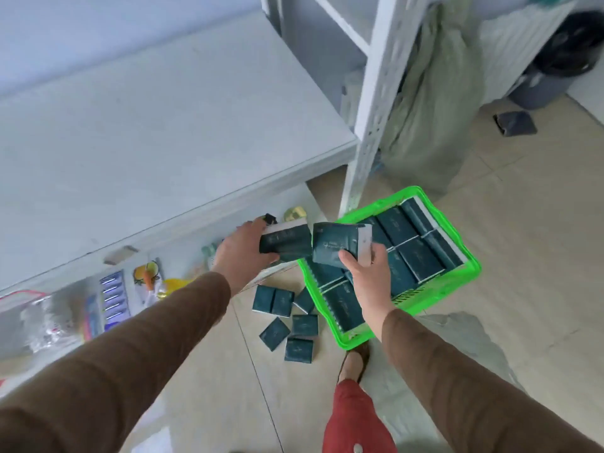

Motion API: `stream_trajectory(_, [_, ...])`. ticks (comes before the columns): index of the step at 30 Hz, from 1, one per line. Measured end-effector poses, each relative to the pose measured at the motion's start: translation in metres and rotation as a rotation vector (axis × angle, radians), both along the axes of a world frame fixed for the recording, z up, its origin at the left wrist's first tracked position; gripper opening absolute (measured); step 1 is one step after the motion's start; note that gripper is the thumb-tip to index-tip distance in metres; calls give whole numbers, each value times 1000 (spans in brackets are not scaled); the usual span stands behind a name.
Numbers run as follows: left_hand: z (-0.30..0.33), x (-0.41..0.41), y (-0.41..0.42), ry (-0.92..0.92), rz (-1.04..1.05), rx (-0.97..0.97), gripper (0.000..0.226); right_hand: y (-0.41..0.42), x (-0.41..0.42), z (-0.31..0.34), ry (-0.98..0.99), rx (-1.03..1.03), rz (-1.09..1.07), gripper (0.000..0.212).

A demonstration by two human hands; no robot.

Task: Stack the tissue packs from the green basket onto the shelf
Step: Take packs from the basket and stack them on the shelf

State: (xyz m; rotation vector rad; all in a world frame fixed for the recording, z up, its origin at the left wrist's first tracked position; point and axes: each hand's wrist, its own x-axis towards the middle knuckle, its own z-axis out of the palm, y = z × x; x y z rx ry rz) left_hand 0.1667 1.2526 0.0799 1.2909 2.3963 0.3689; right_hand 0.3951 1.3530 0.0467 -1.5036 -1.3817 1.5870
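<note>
My left hand grips a dark green tissue pack above the floor, just in front of the shelf edge. My right hand grips a second dark green tissue pack over the left side of the green basket. The basket stands on the floor and holds several more dark green packs. Several loose packs lie scattered on the floor left of the basket. The white shelf board stretches across the upper left, bare on top.
A white perforated shelf post rises behind the basket, with a pale green sack beside it. A lower shelf holds packaged goods. A dark bin stands at the back right. My foot is by the basket's near corner.
</note>
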Motion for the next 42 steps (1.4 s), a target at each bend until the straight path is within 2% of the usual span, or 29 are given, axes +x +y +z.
stream_trajectory(5, [70,-79,-215,-77,302,150,47,-146,-95,71,114,153,237,36])
stream_trajectory(11, [135,-167,-418,93,473,235,45,-294,-221,127,221,248,503,40])
stream_trajectory(15, [154,-229,-513,128,535,251,40,-361,-308,150,273,267,634,42])
stream_trajectory(21, [156,-342,-593,172,619,228,46,-415,-429,143,280,279,776,42])
stream_trajectory(32, [154,-579,-693,187,742,111,40,-487,-688,124,221,285,909,43])
stream_trajectory(42, [153,-758,-722,173,608,125,35,-541,-832,110,90,361,891,42])
